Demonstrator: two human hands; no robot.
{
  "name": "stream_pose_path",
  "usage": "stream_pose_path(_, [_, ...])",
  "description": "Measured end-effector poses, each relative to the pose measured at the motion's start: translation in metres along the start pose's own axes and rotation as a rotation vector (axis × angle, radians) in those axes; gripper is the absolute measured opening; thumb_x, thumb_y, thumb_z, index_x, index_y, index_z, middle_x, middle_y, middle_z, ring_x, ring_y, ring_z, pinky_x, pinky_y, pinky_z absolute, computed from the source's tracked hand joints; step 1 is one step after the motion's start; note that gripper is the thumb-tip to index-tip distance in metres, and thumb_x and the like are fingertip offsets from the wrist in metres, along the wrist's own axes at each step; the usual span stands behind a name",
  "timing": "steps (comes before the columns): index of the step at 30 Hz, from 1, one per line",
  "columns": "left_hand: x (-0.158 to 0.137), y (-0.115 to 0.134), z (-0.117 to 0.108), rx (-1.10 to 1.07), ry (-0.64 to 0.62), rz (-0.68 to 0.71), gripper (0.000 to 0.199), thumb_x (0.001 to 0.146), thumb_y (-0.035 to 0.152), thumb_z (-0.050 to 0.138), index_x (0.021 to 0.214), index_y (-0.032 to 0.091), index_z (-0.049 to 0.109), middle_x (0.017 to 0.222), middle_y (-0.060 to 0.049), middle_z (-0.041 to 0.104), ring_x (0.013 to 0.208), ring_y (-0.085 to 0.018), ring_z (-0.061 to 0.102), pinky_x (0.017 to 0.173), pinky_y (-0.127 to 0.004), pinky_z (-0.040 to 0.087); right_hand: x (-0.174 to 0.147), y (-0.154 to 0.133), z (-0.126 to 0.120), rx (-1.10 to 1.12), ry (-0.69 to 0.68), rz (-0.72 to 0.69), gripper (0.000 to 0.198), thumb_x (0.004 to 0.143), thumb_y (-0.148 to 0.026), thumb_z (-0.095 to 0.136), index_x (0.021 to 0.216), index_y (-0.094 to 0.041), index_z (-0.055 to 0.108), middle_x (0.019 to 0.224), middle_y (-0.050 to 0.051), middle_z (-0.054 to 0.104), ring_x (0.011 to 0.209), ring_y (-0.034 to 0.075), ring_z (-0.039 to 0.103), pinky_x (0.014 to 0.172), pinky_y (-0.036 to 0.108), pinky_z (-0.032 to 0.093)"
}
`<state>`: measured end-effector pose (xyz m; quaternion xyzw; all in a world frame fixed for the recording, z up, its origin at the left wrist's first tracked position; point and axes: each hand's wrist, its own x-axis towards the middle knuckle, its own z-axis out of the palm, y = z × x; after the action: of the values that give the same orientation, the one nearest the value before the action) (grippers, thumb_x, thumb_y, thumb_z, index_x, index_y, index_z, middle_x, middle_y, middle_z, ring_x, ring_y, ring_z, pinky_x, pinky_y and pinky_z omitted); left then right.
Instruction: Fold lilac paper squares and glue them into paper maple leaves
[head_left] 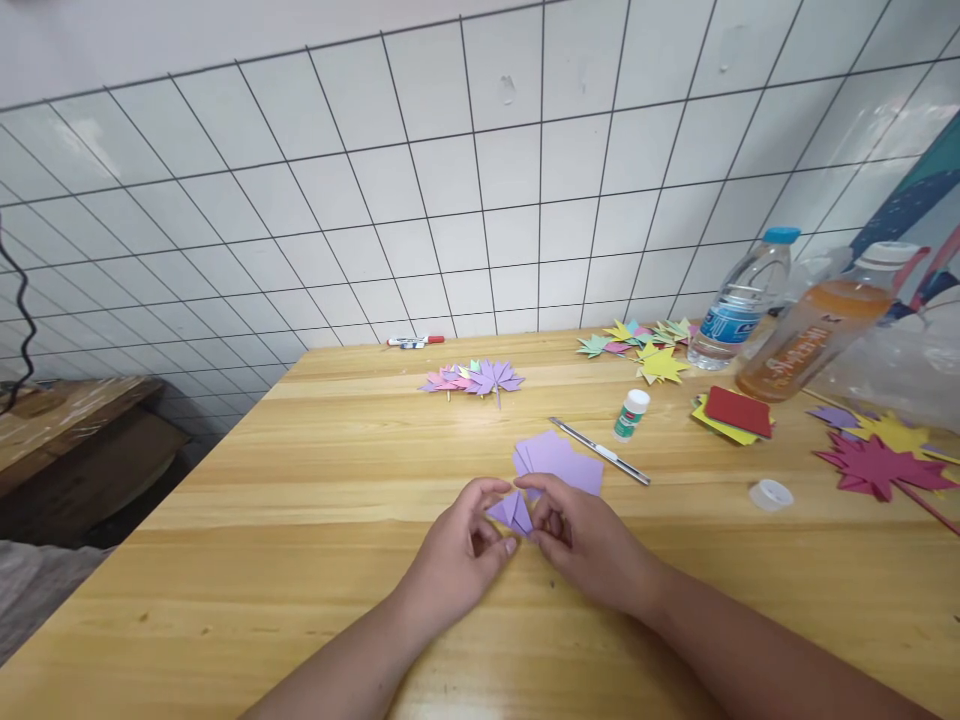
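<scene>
A small piece of folded purple paper (512,512), with creased triangular flaps, is between my two hands just above the table or on it; I cannot tell which. My left hand (459,548) curls round its left side, index finger near the top edge and thumb below. From the right, my right hand (583,535) grips the paper's right corner between thumb and fingers. Several purple paper sheets (559,462) lie fanned out just beyond, partly hidden by my right hand. A slim utility knife (600,451) rests behind these sheets.
Beyond the knife stand a glue stick (631,415), with its cap (771,495) to the right, and a stack of coloured paper (738,413). Paper leaves (495,377) and a marker (416,342) lie farther back. A water bottle (739,305) and an orange drink bottle (817,330) stand right.
</scene>
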<state>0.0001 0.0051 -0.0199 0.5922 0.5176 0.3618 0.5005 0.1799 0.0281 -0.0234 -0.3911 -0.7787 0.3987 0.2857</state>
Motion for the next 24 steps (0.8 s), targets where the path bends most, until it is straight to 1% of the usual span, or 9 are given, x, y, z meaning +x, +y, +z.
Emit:
stream_pose_path(2, [0.0, -0.001, 0.001, 0.029, 0.001, 0.022, 0.032, 0.077, 0.031, 0.058, 0.106, 0.021, 0.051, 0.103, -0.006, 0.06, 0.06, -0.009, 0.051, 0.06, -0.023, 0.041, 0.0, -0.001, -0.001, -0.023, -0.03, -0.016, 0.052, 0.072, -0.005, 0.047, 0.119, -0.025, 0.042, 0.073, -0.003, 0.056, 0.062, 0.011, 0.051, 0.058, 0.022, 0.039])
stream_pose_path(4, [0.0, 0.0, 0.0, 0.024, -0.012, 0.01, 0.027, 0.082, 0.036, 0.051, 0.103, 0.02, 0.054, 0.087, -0.004, 0.062, 0.063, -0.011, 0.054, 0.061, -0.023, 0.042, -0.001, -0.001, -0.001, -0.025, -0.034, -0.032, 0.051, 0.072, -0.005, 0.048, 0.119, -0.026, 0.043, 0.074, -0.003, 0.057, 0.063, 0.011, 0.051, 0.059, 0.022, 0.039])
stream_pose_path(6, [0.001, 0.002, -0.002, -0.011, -0.014, -0.045, 0.031, 0.085, 0.041, 0.044, 0.103, 0.019, 0.054, 0.072, -0.002, 0.06, 0.065, -0.014, 0.056, 0.057, -0.023, 0.042, -0.001, 0.0, 0.0, -0.004, -0.019, -0.036, 0.051, 0.073, -0.006, 0.048, 0.12, -0.025, 0.041, 0.076, -0.003, 0.057, 0.063, 0.011, 0.051, 0.06, 0.022, 0.039])
stream_pose_path(8, [0.002, 0.004, -0.006, -0.082, -0.004, -0.112, 0.034, 0.085, 0.046, 0.042, 0.099, 0.017, 0.055, 0.066, -0.001, 0.059, 0.063, -0.015, 0.057, 0.05, -0.021, 0.041, -0.001, 0.001, 0.0, 0.016, -0.011, -0.024, 0.051, 0.074, -0.005, 0.048, 0.121, -0.024, 0.04, 0.077, -0.003, 0.057, 0.063, 0.01, 0.051, 0.06, 0.022, 0.039])
stream_pose_path(10, [0.004, 0.005, -0.009, -0.177, -0.003, -0.16, 0.034, 0.082, 0.047, 0.046, 0.09, 0.015, 0.056, 0.068, -0.003, 0.06, 0.062, -0.015, 0.059, 0.047, -0.02, 0.04, -0.001, 0.002, 0.001, 0.024, -0.022, -0.009, 0.051, 0.074, -0.005, 0.048, 0.121, -0.025, 0.04, 0.077, -0.003, 0.057, 0.062, 0.01, 0.051, 0.06, 0.022, 0.039])
stream_pose_path(12, [0.006, 0.006, -0.012, -0.241, -0.013, -0.191, 0.032, 0.079, 0.045, 0.054, 0.084, 0.014, 0.056, 0.07, -0.004, 0.062, 0.063, -0.014, 0.06, 0.051, -0.02, 0.043, -0.001, 0.002, 0.001, 0.029, -0.03, -0.004, 0.051, 0.074, -0.005, 0.048, 0.12, -0.025, 0.041, 0.076, -0.004, 0.056, 0.062, 0.01, 0.051, 0.06, 0.022, 0.039])
stream_pose_path(15, [0.008, 0.007, -0.014, -0.259, -0.032, -0.186, 0.03, 0.073, 0.04, 0.063, 0.087, 0.014, 0.058, 0.07, -0.003, 0.062, 0.067, -0.013, 0.059, 0.059, -0.021, 0.046, -0.001, 0.002, 0.001, 0.043, -0.025, 0.002, 0.049, 0.075, -0.007, 0.049, 0.12, -0.026, 0.041, 0.075, -0.004, 0.056, 0.063, 0.01, 0.051, 0.061, 0.022, 0.04])
stream_pose_path(17, [0.008, 0.008, -0.014, -0.275, -0.039, -0.172, 0.029, 0.071, 0.037, 0.066, 0.087, 0.014, 0.059, 0.07, -0.001, 0.061, 0.067, -0.012, 0.058, 0.062, -0.022, 0.047, 0.0, 0.003, 0.0, 0.06, -0.014, 0.012, 0.047, 0.077, -0.008, 0.048, 0.119, -0.026, 0.04, 0.076, -0.004, 0.055, 0.064, 0.01, 0.05, 0.061, 0.022, 0.04])
stream_pose_path(24, [0.009, 0.0, -0.012, -0.33, -0.036, -0.15, 0.026, 0.069, 0.032, 0.068, 0.087, 0.014, 0.061, 0.069, 0.0, 0.06, 0.064, -0.01, 0.054, 0.062, -0.021, 0.044, 0.001, 0.009, 0.002, 0.06, -0.016, 0.061, 0.044, 0.078, -0.009, 0.047, 0.118, -0.027, 0.042, 0.077, -0.004, 0.055, 0.066, 0.01, 0.051, 0.062, 0.023, 0.04])
